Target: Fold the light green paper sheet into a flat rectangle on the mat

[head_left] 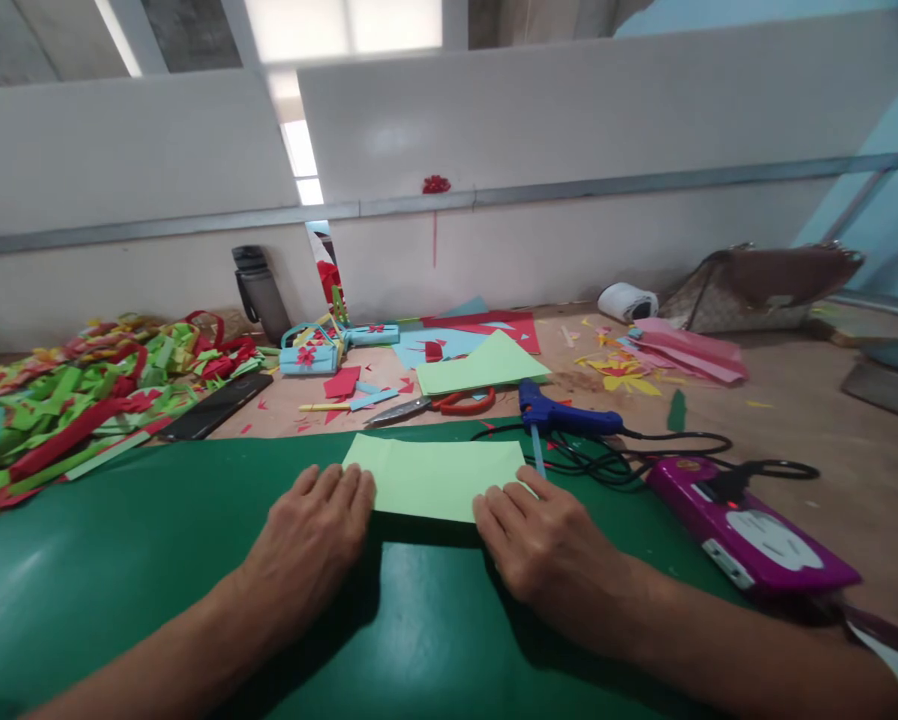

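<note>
A light green sheet of paper (438,475), apparently folded, lies on a dark green mat (156,540) in front of me. My left hand (310,535) rests flat on the paper's near left corner, fingers stretched out. My right hand (543,535) presses the near right corner, fingers flat and slightly spread. Neither hand grips anything.
Beyond the mat lie red-handled scissors (438,404), a blue glue gun (558,412) with a black cord, another light green sheet (483,365), a black phone (216,405) and paper scraps. A purple power strip (749,525) sits right; coloured paper strips (81,390) pile left. A bottle (258,290) stands by the wall.
</note>
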Action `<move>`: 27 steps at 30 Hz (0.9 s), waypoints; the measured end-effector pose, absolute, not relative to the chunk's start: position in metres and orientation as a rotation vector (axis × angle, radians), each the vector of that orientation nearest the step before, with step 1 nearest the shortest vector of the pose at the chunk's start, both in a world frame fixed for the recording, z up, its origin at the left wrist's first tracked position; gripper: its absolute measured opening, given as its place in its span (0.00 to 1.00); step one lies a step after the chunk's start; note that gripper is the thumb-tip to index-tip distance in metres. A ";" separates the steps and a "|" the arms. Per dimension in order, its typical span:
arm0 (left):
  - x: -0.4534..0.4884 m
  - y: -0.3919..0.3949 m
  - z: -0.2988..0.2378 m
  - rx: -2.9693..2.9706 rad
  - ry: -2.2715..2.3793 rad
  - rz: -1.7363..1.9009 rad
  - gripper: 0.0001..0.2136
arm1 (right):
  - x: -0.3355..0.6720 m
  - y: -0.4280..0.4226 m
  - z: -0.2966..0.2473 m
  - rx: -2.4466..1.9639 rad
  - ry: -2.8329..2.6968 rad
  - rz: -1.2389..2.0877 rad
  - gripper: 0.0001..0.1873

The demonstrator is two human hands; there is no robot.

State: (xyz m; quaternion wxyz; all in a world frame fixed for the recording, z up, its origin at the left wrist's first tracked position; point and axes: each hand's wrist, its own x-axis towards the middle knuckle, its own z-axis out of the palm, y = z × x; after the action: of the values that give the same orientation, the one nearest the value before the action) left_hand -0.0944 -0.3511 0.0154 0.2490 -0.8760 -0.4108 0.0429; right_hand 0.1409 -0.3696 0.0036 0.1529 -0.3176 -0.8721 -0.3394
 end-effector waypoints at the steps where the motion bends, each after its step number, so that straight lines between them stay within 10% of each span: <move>1: -0.097 -0.351 0.019 -2.369 -1.166 0.156 0.20 | 0.141 -0.370 0.004 -0.914 -2.503 -0.974 0.11; 18: -0.059 -0.363 0.020 -2.405 -0.732 -0.318 0.13 | 0.138 -0.371 0.017 -0.731 -2.349 -0.975 0.16; 27: -0.098 -0.323 0.063 -2.541 -1.549 -1.014 0.14 | 0.160 -0.350 0.026 -1.038 -2.216 -0.826 0.10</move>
State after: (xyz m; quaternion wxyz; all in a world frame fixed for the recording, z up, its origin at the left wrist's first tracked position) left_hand -0.0983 -0.3228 0.0631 -0.0011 -0.8081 -0.4927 -0.3227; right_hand 0.1603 -0.3504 0.0261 0.2757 -0.3864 -0.8247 -0.3075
